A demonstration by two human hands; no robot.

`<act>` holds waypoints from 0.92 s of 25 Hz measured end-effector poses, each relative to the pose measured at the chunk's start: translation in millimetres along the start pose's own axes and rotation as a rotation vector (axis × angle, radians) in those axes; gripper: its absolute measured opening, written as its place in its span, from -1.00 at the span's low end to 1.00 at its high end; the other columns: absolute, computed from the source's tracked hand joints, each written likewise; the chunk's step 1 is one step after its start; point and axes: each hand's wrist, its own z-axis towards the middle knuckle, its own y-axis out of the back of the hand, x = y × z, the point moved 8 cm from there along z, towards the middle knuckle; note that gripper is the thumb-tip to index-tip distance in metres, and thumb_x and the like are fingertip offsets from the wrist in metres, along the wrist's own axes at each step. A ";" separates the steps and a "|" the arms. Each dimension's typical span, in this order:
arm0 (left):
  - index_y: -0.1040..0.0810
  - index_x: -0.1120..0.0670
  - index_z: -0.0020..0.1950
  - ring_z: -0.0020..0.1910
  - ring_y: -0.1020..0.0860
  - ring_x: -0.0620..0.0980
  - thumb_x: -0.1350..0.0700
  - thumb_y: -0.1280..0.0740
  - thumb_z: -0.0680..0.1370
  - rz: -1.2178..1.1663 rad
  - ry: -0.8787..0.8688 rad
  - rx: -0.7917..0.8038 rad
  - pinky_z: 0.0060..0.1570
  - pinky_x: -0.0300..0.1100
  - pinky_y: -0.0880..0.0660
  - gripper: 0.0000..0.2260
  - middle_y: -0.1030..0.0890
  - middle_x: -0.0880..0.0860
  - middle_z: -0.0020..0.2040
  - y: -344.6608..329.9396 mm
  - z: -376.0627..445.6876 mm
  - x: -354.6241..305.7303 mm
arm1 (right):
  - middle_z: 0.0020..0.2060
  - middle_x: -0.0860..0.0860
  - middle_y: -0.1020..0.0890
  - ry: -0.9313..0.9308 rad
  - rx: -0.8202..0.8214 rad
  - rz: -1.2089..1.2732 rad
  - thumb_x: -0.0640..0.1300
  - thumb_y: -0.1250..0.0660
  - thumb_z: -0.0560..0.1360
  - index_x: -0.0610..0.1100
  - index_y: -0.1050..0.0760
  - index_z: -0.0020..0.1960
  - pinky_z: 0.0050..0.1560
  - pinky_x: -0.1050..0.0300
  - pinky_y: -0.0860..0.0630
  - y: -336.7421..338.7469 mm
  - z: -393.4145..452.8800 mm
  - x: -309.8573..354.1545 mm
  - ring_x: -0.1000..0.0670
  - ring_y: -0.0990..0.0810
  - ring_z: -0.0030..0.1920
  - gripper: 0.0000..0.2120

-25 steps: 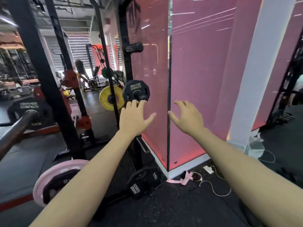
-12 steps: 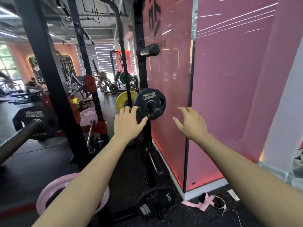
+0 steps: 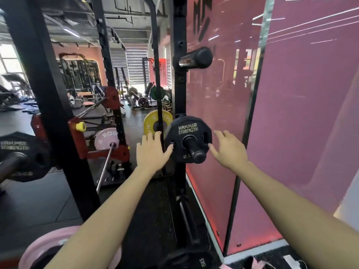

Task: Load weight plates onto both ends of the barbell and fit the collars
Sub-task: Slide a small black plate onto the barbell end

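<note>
A gym with a dark rubber floor (image 3: pixel 38 200) and a glossy pink wall panel (image 3: pixel 310 113) is surrounding the scene. A small black weight plate (image 3: pixel 186 129), lettered HAMMER STRENGTH, is hanging on a storage peg (image 3: pixel 195 152) that is sticking out of a black rack upright (image 3: pixel 179 84). The left hand (image 3: pixel 152 152) is reaching in at the plate's left edge with fingers spread and straight, its thumb touching the rim, not gripping. The right hand (image 3: pixel 228 150) is hovering just beside the plate's right edge, fingers apart and relaxed, holding nothing. Above, an empty peg (image 3: pixel 196 58) is jutting from the same upright. Behind the left hand a yellow plate (image 3: pixel 153 123) is standing, and farther left a pink plate (image 3: pixel 105 137) is sitting on a bar. At the far left, the barbell (image 3: pixel 10 166) is carrying a larger black plate (image 3: pixel 29 158). Another pink plate (image 3: pixel 38 249) is lying low at the bottom edge.
</note>
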 end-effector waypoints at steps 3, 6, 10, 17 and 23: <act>-0.33 0.04 0.41 0.24 -0.44 0.16 -0.30 -0.17 0.54 0.009 0.014 0.014 0.10 0.10 -0.47 -0.42 -0.51 0.11 0.23 -20.9 12.1 4.9 | 0.14 -0.10 -0.51 0.027 0.030 -0.023 0.08 -0.26 0.53 -0.08 -0.32 0.38 -0.07 -0.05 -0.54 -22.0 23.5 -3.8 -0.16 -0.49 0.12 -0.52; -0.30 0.02 0.45 0.25 -0.44 0.18 -0.33 -0.15 0.53 0.052 0.060 0.056 0.14 0.13 -0.44 -0.39 -0.50 0.12 0.25 -43.4 19.6 8.8 | 0.14 -0.10 -0.50 0.061 0.039 -0.039 0.04 -0.30 0.50 -0.11 -0.28 0.39 -0.10 -0.02 -0.51 -40.2 46.9 -6.7 -0.15 -0.49 0.12 -0.48; -0.36 0.01 0.40 0.22 -0.46 0.19 -0.29 -0.15 0.50 0.077 0.119 0.060 0.15 0.13 -0.41 -0.44 -0.51 0.12 0.24 -58.3 33.3 3.1 | 0.06 -0.10 -0.54 0.114 0.062 -0.049 0.00 -0.30 0.48 -0.15 -0.33 0.28 -0.20 0.01 -0.46 -59.1 77.3 -9.3 -0.15 -0.53 0.04 -0.57; -0.45 0.02 0.28 0.05 -0.56 0.18 -0.23 -0.09 0.48 0.150 0.101 0.003 0.03 0.06 -0.33 -0.50 -0.65 0.09 0.02 -57.5 43.8 -0.6 | -0.32 -0.08 -0.52 0.170 0.068 -0.082 -0.06 -0.26 0.45 -0.16 -0.30 0.10 -0.46 0.09 -0.29 -69.7 96.8 -13.1 -0.16 -0.40 -0.39 -0.71; -0.49 0.08 0.09 0.00 -0.56 0.16 -0.15 -0.12 0.54 0.194 0.140 0.018 0.08 0.09 -0.33 -0.64 -0.66 0.09 -0.10 -48.5 28.8 -14.0 | -0.26 -0.13 -0.59 0.142 0.022 -0.074 -0.05 -0.22 0.51 -0.18 -0.32 0.06 -0.41 0.08 -0.30 -58.4 80.3 -12.2 -0.21 -0.52 -0.33 -0.77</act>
